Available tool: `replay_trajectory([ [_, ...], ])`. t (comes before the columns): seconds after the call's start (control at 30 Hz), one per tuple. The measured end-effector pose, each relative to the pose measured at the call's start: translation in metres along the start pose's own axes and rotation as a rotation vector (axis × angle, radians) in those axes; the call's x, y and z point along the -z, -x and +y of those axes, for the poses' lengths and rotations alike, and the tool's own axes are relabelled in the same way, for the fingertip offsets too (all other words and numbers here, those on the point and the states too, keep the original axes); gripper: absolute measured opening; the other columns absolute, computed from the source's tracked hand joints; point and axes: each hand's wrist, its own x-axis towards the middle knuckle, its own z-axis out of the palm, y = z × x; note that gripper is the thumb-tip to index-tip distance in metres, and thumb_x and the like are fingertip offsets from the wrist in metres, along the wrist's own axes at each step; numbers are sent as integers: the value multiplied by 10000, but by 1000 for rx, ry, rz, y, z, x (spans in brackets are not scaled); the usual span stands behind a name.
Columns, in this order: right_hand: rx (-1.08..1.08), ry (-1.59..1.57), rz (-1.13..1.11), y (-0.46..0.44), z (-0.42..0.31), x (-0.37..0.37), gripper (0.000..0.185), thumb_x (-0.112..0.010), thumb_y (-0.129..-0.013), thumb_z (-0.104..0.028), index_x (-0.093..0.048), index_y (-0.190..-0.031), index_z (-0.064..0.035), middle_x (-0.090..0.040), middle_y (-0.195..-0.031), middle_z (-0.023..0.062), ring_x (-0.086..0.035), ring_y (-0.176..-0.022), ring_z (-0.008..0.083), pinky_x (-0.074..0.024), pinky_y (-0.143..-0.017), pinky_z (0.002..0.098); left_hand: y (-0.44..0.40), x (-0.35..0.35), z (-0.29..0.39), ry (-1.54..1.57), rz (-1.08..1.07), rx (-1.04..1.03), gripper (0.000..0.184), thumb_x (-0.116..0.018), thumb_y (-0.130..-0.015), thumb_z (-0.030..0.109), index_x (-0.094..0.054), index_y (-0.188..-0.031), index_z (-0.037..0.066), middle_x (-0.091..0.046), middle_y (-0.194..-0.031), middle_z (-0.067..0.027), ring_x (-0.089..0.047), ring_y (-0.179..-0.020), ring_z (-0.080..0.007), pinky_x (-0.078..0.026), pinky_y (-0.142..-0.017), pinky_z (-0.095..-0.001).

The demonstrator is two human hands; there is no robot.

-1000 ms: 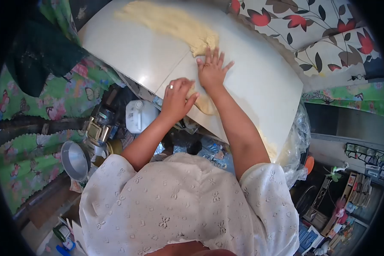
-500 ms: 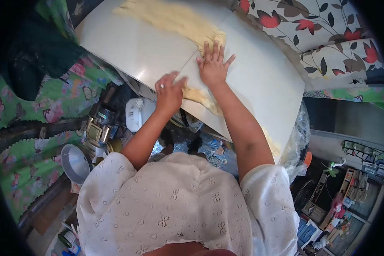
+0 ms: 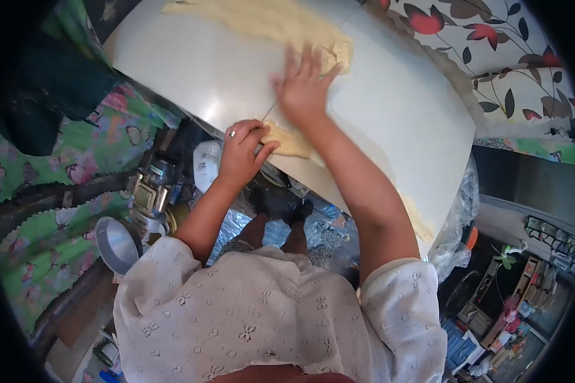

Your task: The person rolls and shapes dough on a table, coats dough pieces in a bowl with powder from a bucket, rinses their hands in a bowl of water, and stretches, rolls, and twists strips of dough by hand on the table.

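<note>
A long flattened sheet of pale yellow dough (image 3: 255,25) lies across the far side of the white tabletop (image 3: 191,64). A smaller dough strip (image 3: 291,142) rests along the near edge, partly hidden under my right forearm. My left hand (image 3: 241,152), a ring on one finger, has its fingers and thumb closed at the left end of this strip. Over the table just beyond it is my right hand (image 3: 303,89), blurred, with its fingers spread and holding nothing. Its fingertips overlap the near edge of the far sheet; contact cannot be told.
More dough (image 3: 416,217) lies at the table's right end, near clear plastic wrapping (image 3: 463,217). A white plastic container (image 3: 206,165) stands below the table's left edge, with a metal pan (image 3: 118,246) further left. Floral curtains (image 3: 76,166) hang at the side.
My right hand has moved left and slightly toward me. My left hand has shifted a little left and down, its fingers now closed at the strip's end. The view has shifted slightly.
</note>
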Motion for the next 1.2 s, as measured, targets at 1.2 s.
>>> replay_trajectory([
  [1.2, 283, -196, -227, 26, 44, 3, 635, -346, -931, -516, -239, -1458, -178, -246, -1482, 185, -165, -1400, 310, 13, -1044, 679, 21, -38, 22, -100, 5, -150, 272, -623, -818, 232, -601, -1059, 107, -579, -1134, -51, -502, -1168, -228, -232, -1067, -461],
])
